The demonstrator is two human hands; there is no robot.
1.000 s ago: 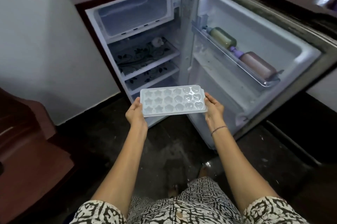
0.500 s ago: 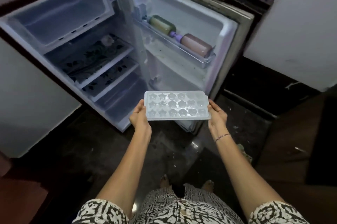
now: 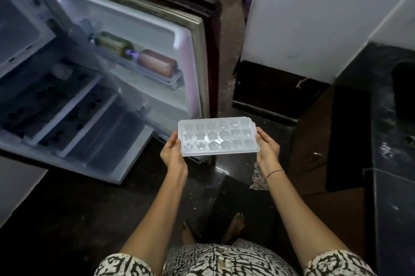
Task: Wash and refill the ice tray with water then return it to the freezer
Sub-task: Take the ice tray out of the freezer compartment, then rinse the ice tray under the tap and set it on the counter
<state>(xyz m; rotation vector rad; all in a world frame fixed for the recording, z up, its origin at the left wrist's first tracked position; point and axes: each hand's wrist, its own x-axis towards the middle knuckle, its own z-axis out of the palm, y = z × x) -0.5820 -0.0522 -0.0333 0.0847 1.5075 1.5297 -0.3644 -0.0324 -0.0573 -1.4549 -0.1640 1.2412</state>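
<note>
Left hand (image 3: 172, 152) and right hand (image 3: 267, 149) grip the translucent plastic ice tray (image 3: 219, 137); washing, refilling, returning all seem left.

Dim room, cool light on the fridge (image 3: 134, 22) interior, blur at left, wide-angle bowing at edges

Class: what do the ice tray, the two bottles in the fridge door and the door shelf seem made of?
The ice tray: probably translucent whitish plastic, semi-gloss; moulded star and flower cavities catch soft glints. The green bottle and brown bottle: clear plastic or glass, cannot tell which; their coloured contents show through. The door shelf: likely clear glossy plastic; the bottles show through its rail.
</note>
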